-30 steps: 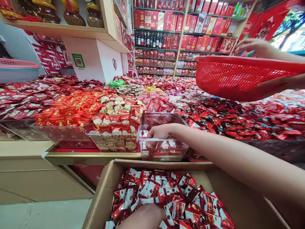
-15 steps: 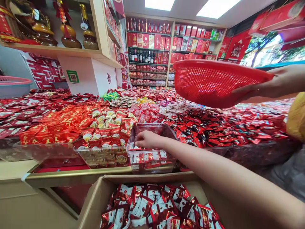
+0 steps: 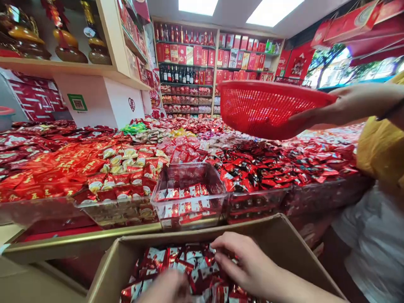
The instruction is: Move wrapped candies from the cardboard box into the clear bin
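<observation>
A cardboard box at the bottom holds several red-and-white candy packets. My right hand is down in the box, its fingers spread and bent onto the packets. My left hand is blurred at the bottom edge among the packets, and its grip is unclear. Just beyond the box, on the counter edge, stands a clear plastic bin, partly filled with the same packets.
Another person's hand holds a red mesh basket above the counter, their yellow sleeve at the right. Heaps of wrapped candies cover the counter in clear bins. Shelves of red boxes and bottles line the back wall.
My right hand has left the clear bin and come back into the cardboard box. The view tilted up and the red basket shifted left.
</observation>
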A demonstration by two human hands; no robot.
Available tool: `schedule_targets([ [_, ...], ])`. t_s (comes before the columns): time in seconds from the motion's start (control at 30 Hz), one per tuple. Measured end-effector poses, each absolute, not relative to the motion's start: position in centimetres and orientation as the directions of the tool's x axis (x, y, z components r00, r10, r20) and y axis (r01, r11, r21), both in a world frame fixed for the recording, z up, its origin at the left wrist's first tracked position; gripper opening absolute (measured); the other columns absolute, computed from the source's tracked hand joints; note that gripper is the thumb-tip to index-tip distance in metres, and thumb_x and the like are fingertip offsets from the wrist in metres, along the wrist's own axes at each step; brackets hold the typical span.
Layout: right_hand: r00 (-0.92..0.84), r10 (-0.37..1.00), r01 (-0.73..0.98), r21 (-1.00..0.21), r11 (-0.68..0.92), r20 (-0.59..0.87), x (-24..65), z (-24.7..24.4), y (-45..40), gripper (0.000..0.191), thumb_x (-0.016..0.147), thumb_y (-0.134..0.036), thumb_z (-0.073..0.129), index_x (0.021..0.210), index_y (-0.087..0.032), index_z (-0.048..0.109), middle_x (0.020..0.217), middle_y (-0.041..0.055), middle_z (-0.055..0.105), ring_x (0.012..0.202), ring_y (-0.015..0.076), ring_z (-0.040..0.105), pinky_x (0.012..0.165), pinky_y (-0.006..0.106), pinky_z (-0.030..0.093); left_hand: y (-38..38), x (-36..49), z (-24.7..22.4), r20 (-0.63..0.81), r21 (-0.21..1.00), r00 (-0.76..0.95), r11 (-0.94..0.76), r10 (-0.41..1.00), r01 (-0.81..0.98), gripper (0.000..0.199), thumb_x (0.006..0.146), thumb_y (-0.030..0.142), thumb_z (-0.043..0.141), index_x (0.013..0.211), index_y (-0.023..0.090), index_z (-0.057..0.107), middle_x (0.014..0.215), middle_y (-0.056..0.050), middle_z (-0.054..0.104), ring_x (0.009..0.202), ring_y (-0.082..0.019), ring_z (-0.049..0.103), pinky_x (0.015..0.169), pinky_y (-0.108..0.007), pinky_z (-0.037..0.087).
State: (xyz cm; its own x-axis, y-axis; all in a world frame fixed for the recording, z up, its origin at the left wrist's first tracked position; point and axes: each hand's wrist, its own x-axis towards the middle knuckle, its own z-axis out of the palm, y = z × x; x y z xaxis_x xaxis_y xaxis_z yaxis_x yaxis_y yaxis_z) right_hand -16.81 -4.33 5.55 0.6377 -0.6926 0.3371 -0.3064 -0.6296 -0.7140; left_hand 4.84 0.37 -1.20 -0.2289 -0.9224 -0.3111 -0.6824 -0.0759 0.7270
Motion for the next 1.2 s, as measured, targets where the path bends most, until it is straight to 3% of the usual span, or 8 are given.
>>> schedule_targets([
  [0.13,0.616,-0.785,-0.217,-0.971,-0.096,-0.06,-16.1,-1.4,-3.3,0.054,0.063,-0.032,0.067,0.112,-0.022,0.046,0.098,0.0057,0.056,0.086,0.0182,0.053,0.073,0.031,0.043,-0.8,4.3,-0.5,-0.35,0.88,-0.114,-0.285,-0.93,-0.38,0.02,0.063,0.03,0.063,0.072,0.012,0.059,0.053,0.006,0.051,0.048,-0.007,0.042,0.049,-0.021,0.031],
  [0.23,0.593,-0.78,-0.025,-0.972,0.232,-0.202,-15.5,-2.7,-3.4,0.044,0.062,-0.039,0.067,0.097,-0.02,0.049,0.073,-0.0022,0.053,0.059,0.0094,0.049,0.055,0.023,0.038,-0.7,3.2,0.1,-0.385,0.92,-0.069,-0.378,-0.92,-0.099,0.027,0.058,0.034,0.068,0.071,0.012,0.059,0.055,0.005,0.054,0.048,-0.006,0.042,0.049,-0.02,0.032],
  [0.33,0.543,-0.801,0.037,-0.946,0.323,-0.252,-15.5,-2.0,-4.1,0.033,0.063,-0.044,0.065,0.071,-0.016,0.047,0.058,-0.0058,0.046,0.048,0.0054,0.038,0.047,0.019,0.029,-0.3,2.5,0.4,-0.372,0.926,-0.093,-0.376,-0.924,0.028,0.029,0.056,0.032,0.071,0.074,0.013,0.059,0.067,0.002,0.061,0.059,-0.009,0.051,0.058,-0.022,0.039],
  [0.6,0.503,-0.828,0.109,-0.932,0.346,-0.248,-15.6,-1.4,-3.6,0.03,0.066,-0.041,0.064,0.063,-0.016,0.046,0.057,-0.0054,0.045,0.05,0.0061,0.035,0.049,0.019,0.026,0.1,1.5,0.4,-0.306,0.951,-0.172,-0.309,-0.936,-0.006,0.035,0.069,0.038,0.062,0.096,0.015,0.062,0.092,-0.005,0.066,0.086,-0.018,0.056,0.081,-0.031,0.042],
  [0.83,0.511,-0.809,0.227,-0.862,0.453,-0.291,-15.4,-1.6,-2.8,0.027,0.068,-0.036,0.064,0.063,-0.016,0.047,0.058,-0.0042,0.049,0.052,0.0066,0.04,0.053,0.02,0.032,0.5,0.6,0.4,-0.431,0.862,-0.23,-0.473,-0.872,0.18,0.038,0.072,0.045,0.055,0.094,0.014,0.063,0.072,-0.004,0.066,0.059,-0.013,0.058,0.047,-0.019,0.036],
  [0.93,0.511,-0.826,0.099,-0.938,0.331,-0.238,-15.7,-1.8,-2.9,0.024,0.07,-0.036,0.062,0.065,-0.015,0.051,0.061,-0.0027,0.052,0.056,0.008,0.045,0.056,0.021,0.035,0.6,0.8,0.2,-0.409,0.902,-0.162,-0.425,-0.898,0.076,0.031,0.072,0.041,0.056,0.087,0.015,0.064,0.072,-0.002,0.065,0.061,-0.013,0.058,0.05,-0.02,0.039],
  [1.07,0.616,-0.783,-0.1,-0.995,0.023,-0.08,-16.0,-2.0,-2.8,0.032,0.066,-0.027,0.066,0.095,-0.019,0.054,0.085,0.0017,0.059,0.077,0.014,0.052,0.068,0.025,0.04,0.8,1.1,0.1,-0.248,0.968,-0.086,-0.242,-0.965,-0.073,0.016,0.065,0.027,0.065,0.071,0.014,0.059,0.067,0.002,0.062,0.065,-0.012,0.055,0.062,-0.023,0.042],
  [1.2,0.639,-0.768,-0.172,-0.981,-0.095,-0.038,-15.8,-2.1,-2.3,0.02,0.073,-0.027,0.059,0.091,-0.02,0.056,0.078,0.0004,0.057,0.071,0.013,0.05,0.064,0.024,0.039,1.2,1.1,0.2,-0.259,0.961,-0.135,-0.27,-0.956,0.068,0.032,0.057,0.019,0.071,0.083,0.017,0.052,0.077,0.002,0.061,0.071,-0.013,0.056,0.066,-0.025,0.043],
])
